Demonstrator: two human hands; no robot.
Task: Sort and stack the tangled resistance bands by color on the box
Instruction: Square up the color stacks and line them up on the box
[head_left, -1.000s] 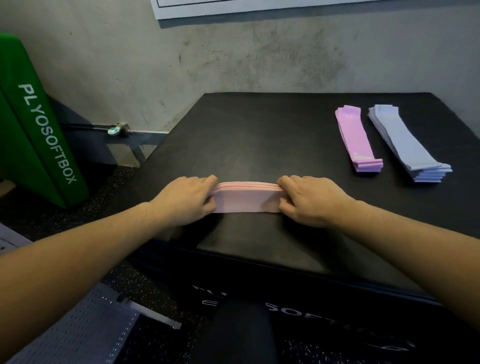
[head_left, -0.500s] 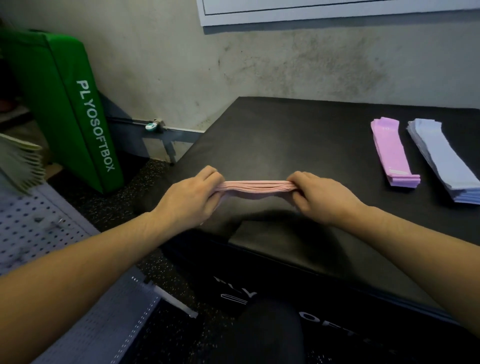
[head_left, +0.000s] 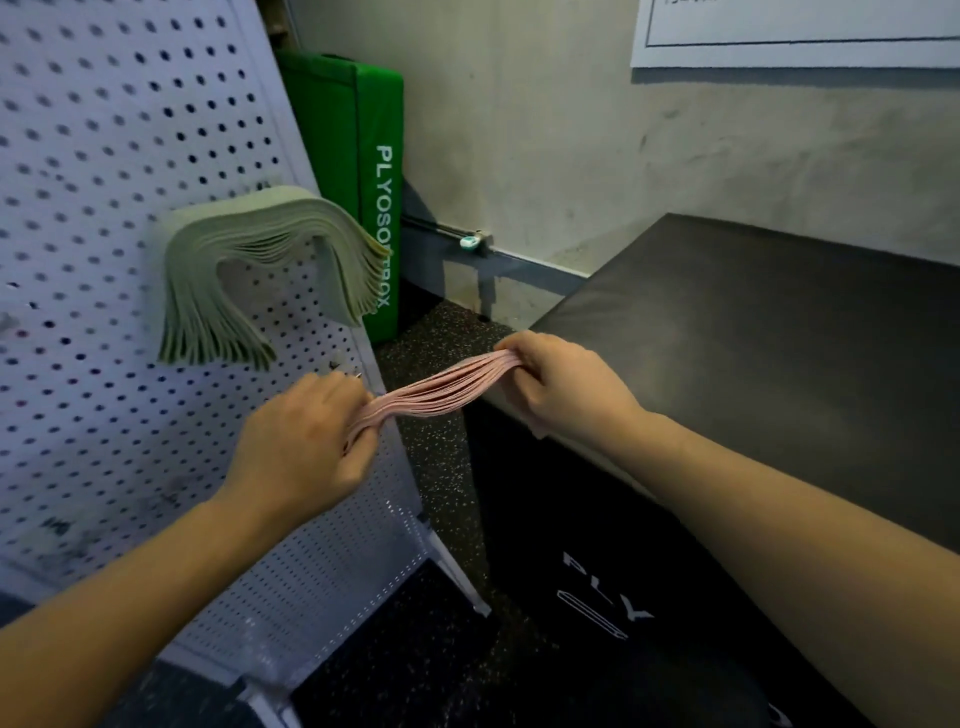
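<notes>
Pink resistance bands (head_left: 435, 391): one bundle of many flat loops, held in the air between both hands, sagging slightly at mid-span, over the gap between the pegboard and the black box, off the box top

Left hand (head_left: 301, 441): grips the lower left end of the pink bundle, fingers (head_left: 358, 457) curled round it, knuckles up, in front of the pegboard

Right hand (head_left: 563, 387): grips the upper right end of the bundle, fingers curled round it with the thumb underneath, at the near left corner of the box

Black box (head_left: 779, 332): padded, matte top, white lettering on its front face, standing on speckled floor (head_left: 426, 343)

Olive-green bands (head_left: 260, 275): thick bunch draped over a hook on the white pegboard (head_left: 104, 130), both ends hanging down, well above the left hand

Green soft box (head_left: 353, 156): upright against the wall behind the pegboard, white "PLYOSOFTBOX" lettering down its side

White poster (head_left: 795, 31): on the wall, upper right, only its lower edge showing
</notes>
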